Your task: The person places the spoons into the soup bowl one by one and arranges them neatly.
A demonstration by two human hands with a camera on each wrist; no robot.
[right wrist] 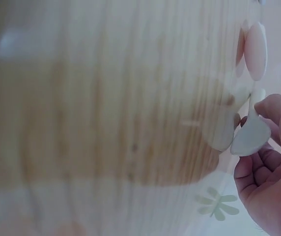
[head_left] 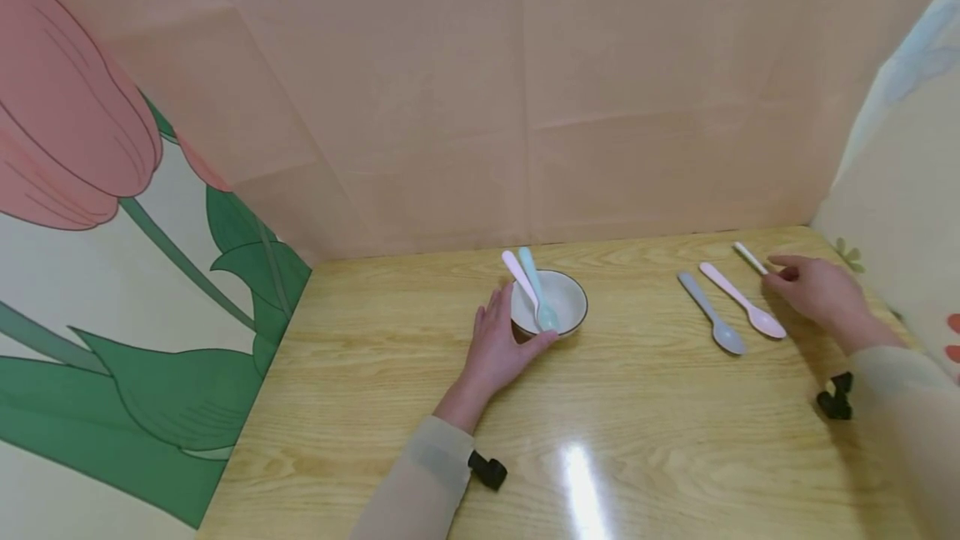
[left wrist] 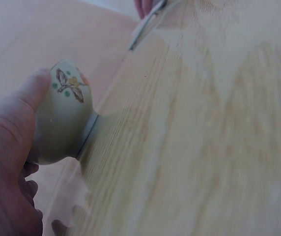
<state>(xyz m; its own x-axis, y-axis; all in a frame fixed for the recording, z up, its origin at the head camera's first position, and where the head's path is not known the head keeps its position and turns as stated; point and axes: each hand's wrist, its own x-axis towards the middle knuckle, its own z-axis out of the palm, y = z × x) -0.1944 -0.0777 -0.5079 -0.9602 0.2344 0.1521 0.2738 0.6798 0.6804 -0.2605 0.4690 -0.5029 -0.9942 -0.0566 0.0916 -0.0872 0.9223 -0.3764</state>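
Observation:
A white bowl with a dark rim (head_left: 573, 298) stands on the table, and my left hand (head_left: 497, 350) grips it, thumb at the near rim and fingers around the left side. Leaves and dots decorate the bowl's outside (left wrist: 67, 113) in the left wrist view. A light blue spoon (head_left: 532, 273) and a pale pink spoon (head_left: 517, 273) lean in the bowl, handles over the far rim. At the right, my right hand (head_left: 821, 294) pinches a white spoon (right wrist: 252, 136) by its neck. Its handle (head_left: 748, 257) points away to the far left, and the hand hides its head in the head view.
Left of the white spoon lie a pink spoon (head_left: 738, 298) and a grey spoon (head_left: 703, 305), side by side on the wooden table (head_left: 637, 440). A peach cloth (head_left: 450, 107) rises behind the table's far edge. Walls with painted plants flank both sides.

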